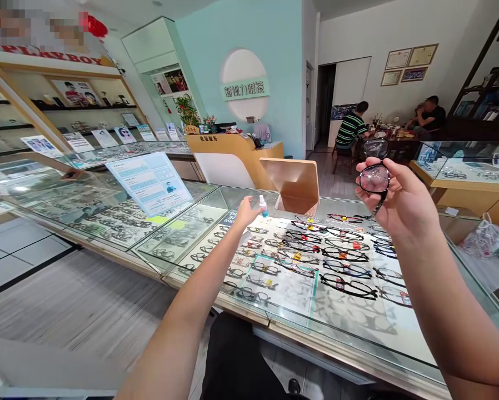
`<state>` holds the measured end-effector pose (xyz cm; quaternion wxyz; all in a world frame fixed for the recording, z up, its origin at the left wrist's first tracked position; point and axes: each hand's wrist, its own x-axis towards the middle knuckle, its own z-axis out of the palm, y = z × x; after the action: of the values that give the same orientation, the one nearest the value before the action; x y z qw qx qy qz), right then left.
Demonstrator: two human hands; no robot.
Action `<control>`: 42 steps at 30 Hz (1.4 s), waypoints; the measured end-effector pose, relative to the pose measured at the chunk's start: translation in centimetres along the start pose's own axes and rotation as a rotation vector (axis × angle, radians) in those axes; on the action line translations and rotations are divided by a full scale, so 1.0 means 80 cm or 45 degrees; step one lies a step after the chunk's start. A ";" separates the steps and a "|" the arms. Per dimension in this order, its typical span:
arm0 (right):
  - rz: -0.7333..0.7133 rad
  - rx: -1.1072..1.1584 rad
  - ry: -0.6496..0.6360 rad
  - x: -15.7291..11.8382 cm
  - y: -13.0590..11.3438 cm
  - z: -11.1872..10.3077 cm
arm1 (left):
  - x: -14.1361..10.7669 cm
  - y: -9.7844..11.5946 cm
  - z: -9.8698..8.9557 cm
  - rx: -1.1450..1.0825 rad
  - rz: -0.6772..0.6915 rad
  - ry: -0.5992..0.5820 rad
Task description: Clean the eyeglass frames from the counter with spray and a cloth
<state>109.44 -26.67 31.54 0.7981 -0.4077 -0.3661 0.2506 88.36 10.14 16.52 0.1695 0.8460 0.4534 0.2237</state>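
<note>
The right hand (412,200) is gripping the dark-framed glasses (374,179), already raised above the display counter (337,349), palm facing back, while the left hand (246,211), arm outstretched, is extending parted fingers toward the spray bottle (263,206), not yet lifted, contact being something I cannot tell.

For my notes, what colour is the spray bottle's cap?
The spray bottle's cap is white, head view.

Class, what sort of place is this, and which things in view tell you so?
Most likely an optician's shop: rows of frames spread across the glass counter, the right hand holds up a pair of glasses, and the wall sign includes 眼镜, meaning eyeglasses.
</note>
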 end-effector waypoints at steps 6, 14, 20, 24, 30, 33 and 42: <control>0.011 -0.005 0.018 -0.002 -0.001 0.002 | -0.076 -0.042 -0.058 0.204 0.081 -0.214; 0.056 0.001 0.045 -0.006 -0.006 0.004 | -0.130 -0.050 -0.060 0.271 0.117 -0.283; 0.011 -0.015 0.035 -0.006 -0.006 0.000 | -0.131 -0.040 -0.072 0.104 0.007 -0.189; 0.066 0.049 0.065 -0.006 -0.009 0.003 | -0.125 -0.020 -0.087 -0.182 -0.014 -0.109; 0.041 0.105 0.074 -0.010 -0.014 0.012 | -0.112 0.082 -0.115 -0.779 0.168 -0.117; 0.026 0.142 0.044 -0.009 -0.015 0.012 | -0.116 0.162 -0.123 -1.115 0.370 -0.214; -0.116 0.096 0.043 -0.011 -0.028 0.002 | -0.144 0.320 -0.098 -1.254 0.611 -0.525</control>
<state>109.01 -28.48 33.14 0.8296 -0.3643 -0.3611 0.2207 96.25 -12.49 33.09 0.5721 0.7725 0.0493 0.2711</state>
